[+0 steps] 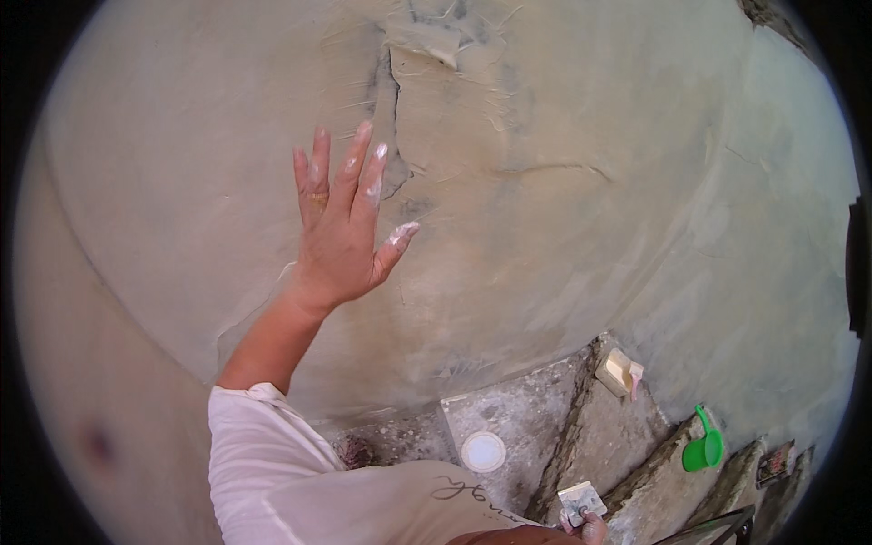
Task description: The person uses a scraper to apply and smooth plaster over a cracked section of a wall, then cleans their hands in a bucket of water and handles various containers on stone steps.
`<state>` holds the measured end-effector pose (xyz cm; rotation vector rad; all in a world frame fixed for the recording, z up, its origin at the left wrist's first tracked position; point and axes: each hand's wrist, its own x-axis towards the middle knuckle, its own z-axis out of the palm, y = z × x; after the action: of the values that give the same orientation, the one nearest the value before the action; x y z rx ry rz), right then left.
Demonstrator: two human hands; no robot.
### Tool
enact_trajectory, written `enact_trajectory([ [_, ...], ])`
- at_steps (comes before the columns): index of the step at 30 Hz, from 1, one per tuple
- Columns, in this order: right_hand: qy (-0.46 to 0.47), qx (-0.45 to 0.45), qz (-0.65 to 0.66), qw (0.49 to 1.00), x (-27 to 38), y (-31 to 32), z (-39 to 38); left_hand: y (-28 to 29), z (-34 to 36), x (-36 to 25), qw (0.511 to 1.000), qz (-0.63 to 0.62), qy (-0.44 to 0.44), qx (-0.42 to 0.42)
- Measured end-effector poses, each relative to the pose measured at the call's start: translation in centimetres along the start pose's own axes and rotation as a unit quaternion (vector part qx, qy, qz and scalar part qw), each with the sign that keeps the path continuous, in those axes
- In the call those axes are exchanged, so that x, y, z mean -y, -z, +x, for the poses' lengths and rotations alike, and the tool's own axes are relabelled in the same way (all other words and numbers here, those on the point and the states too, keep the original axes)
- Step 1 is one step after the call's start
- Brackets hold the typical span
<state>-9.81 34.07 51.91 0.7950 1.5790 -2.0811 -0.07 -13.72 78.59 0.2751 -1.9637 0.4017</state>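
Observation:
My left hand [338, 245] is raised in front of the plastered wall [563, 245], fingers spread and smeared with white paste. Whether the palm touches the wall I cannot tell. Just beyond the fingertips, a dark crack runs down through a rough, peeling patch [422, 45]. Low in the view, partly hidden by my body, my right hand [592, 530] is closed on a putty knife [581, 502] with a squarish, white-smeared blade. Its handle is out of sight.
Concrete steps [627, 427] descend to the right along the wall's foot. A white round lid or dish [483, 451] lies on the landing. On the steps stand an open carton [619, 372] and a green dipper [703, 445]. A dark metal rail [718, 525] shows at lower right.

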Motion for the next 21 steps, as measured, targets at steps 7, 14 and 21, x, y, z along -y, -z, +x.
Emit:
enact_trajectory([
  [7,0.019,0.003,0.007,1.000,0.6,-0.9,0.1,1.9,6.6,0.9,0.993,0.076,-0.089,-0.022],
  [14,0.023,0.014,0.013,1.000,0.5,-1.8,0.6,2.2,7.5,1.1,0.985,0.158,-0.070,-0.017],
  [21,0.037,0.021,0.015,0.999,1.0,-3.5,0.7,1.5,4.2,3.8,0.992,0.122,-0.037,0.016],
])
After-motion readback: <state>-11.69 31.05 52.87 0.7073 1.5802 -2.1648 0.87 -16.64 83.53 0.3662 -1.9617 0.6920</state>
